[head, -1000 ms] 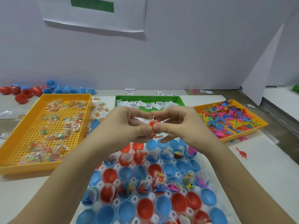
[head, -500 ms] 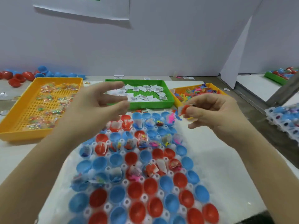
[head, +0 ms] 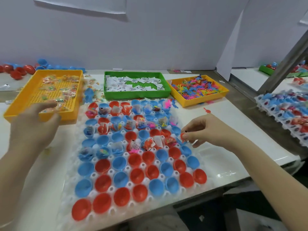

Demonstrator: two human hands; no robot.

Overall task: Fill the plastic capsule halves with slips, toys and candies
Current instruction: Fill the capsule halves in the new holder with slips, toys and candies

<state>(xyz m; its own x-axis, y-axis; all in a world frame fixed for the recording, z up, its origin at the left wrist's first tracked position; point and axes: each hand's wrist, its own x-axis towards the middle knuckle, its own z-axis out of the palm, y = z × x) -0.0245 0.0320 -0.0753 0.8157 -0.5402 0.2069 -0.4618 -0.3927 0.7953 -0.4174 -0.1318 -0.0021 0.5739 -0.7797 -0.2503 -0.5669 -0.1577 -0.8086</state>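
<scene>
Your right hand [head: 202,130] pinches a red toy [head: 182,136] beside the capsule tray [head: 70,172]. Your left hand [head: 33,126] hovers opposite, relaxed, empty.

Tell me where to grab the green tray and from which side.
Take the green tray by the middle of its near long wall, from above: the rim stands bare there and the slips lie thinnest behind it. The toy tray crowds its right end, so a side approach looks tight.

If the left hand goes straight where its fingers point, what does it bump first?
Probably the yellow candy tray, wall or candies; the left hand is blurred, so depth is unclear.
</scene>
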